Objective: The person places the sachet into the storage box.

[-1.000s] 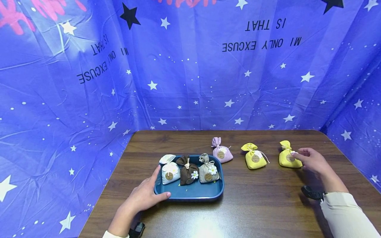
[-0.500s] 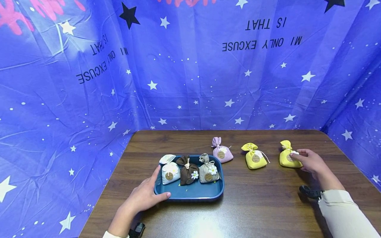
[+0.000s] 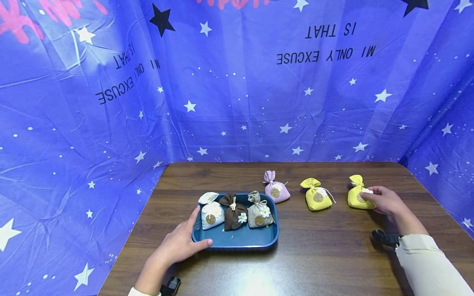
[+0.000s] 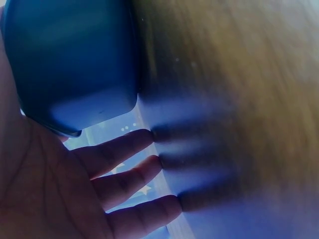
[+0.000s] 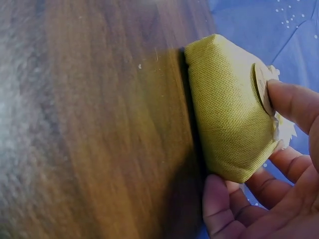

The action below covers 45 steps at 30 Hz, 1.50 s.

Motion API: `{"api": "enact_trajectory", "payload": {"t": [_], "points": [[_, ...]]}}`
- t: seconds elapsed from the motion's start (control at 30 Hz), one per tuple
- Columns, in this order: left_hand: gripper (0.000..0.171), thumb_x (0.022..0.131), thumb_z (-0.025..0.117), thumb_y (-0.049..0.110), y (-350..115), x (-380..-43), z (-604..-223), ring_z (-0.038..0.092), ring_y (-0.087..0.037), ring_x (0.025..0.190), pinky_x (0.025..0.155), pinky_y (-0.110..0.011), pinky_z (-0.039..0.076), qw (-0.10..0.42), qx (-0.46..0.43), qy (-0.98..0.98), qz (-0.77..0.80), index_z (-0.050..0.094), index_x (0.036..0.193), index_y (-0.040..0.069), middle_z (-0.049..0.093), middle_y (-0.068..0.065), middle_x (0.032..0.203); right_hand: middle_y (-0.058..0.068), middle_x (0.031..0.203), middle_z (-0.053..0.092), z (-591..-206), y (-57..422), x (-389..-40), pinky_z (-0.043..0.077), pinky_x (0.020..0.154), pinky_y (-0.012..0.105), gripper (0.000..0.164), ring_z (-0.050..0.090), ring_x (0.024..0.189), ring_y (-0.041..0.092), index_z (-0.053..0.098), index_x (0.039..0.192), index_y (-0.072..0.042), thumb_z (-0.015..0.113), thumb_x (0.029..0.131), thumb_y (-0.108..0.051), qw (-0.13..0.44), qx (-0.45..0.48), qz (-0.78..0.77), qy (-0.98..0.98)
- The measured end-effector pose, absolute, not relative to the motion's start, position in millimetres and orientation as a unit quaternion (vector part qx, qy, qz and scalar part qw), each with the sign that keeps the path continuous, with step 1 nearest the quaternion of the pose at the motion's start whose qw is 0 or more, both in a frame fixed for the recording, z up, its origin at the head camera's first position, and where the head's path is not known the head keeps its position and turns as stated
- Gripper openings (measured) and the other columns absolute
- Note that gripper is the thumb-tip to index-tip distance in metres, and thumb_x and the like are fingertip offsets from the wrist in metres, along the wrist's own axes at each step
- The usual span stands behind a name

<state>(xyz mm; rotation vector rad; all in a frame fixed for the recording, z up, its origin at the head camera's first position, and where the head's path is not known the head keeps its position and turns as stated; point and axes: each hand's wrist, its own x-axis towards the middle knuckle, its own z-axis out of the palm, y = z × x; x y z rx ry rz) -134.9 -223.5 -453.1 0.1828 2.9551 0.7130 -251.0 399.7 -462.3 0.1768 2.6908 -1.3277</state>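
Note:
My left hand [image 3: 179,242] rests at the left end of a dark blue tray [image 3: 240,247], thumb at the near rim and index finger along the left side. In the left wrist view its other fingers [image 4: 134,179] lie straight beside the tray. A white sachet [image 3: 212,213], a brown sachet [image 3: 233,211] and a grey sachet [image 3: 256,213] sit in the tray in a row. At the right, my right hand [image 3: 389,201] grips the side of a yellow sachet [image 3: 356,197], thumb [image 5: 294,102] on its round tag and fingertips at its lower edge.
A second yellow sachet [image 3: 316,201] lies left of the gripped one. Behind the tray's right corner lies a lilac sachet [image 3: 277,192]. Everything stands on a brown wooden table [image 3: 314,255], with a blue star-printed cloth [image 3: 237,90] hanging behind and at both sides.
My right hand has shifted slightly left, its thumb further onto the round tag of the right-hand yellow sachet. The left hand and tray stay put.

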Motion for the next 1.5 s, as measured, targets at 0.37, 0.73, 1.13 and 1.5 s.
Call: {"api": "enact_trajectory", "payload": {"t": [0.37,0.73,1.13,1.5], "points": [[0.112,0.078,0.073,0.064,-224,-136,-454,0.047,-0.043,0.130,0.097,-0.064,0.040,0.054,0.058,0.968,0.238,0.014,0.161,0.019,0.049,-0.028,0.142,0.007,0.097,0.056,-468,399,-249,0.054,0.064,0.035,0.058,0.054,0.078,0.008,0.043,0.126,0.016,0.060,0.099,-0.032,0.029,0.053,-0.452,0.890],[0.111,0.078,0.072,0.065,-224,-136,-454,0.047,-0.044,0.130,0.098,-0.063,0.040,0.053,0.061,0.968,0.236,0.015,0.161,0.018,0.049,-0.028,0.142,-0.001,0.092,0.055,-467,395,-247,0.053,0.063,0.035,0.053,0.054,0.075,0.005,0.043,0.125,0.016,0.062,0.098,-0.026,0.008,0.044,-0.460,0.887],[0.111,0.078,0.072,0.065,-224,-137,-454,0.047,-0.043,0.131,0.098,-0.063,0.040,0.053,0.061,0.969,0.235,0.015,0.161,0.017,0.048,-0.027,0.143,-0.001,0.093,0.056,-460,386,-245,0.052,0.062,0.032,0.053,0.053,0.075,0.004,0.045,0.126,0.014,0.064,0.097,-0.026,-0.017,0.035,-0.461,0.887],[0.111,0.078,0.072,0.065,-224,-136,-453,0.048,-0.043,0.130,0.097,-0.064,0.041,0.046,0.064,0.968,0.238,0.016,0.161,0.017,0.049,-0.028,0.141,-0.009,0.088,0.056,-453,367,-240,0.051,0.057,0.034,0.048,0.054,0.071,0.005,0.046,0.125,0.013,0.065,0.096,-0.021,-0.043,0.021,-0.477,0.878]]}}
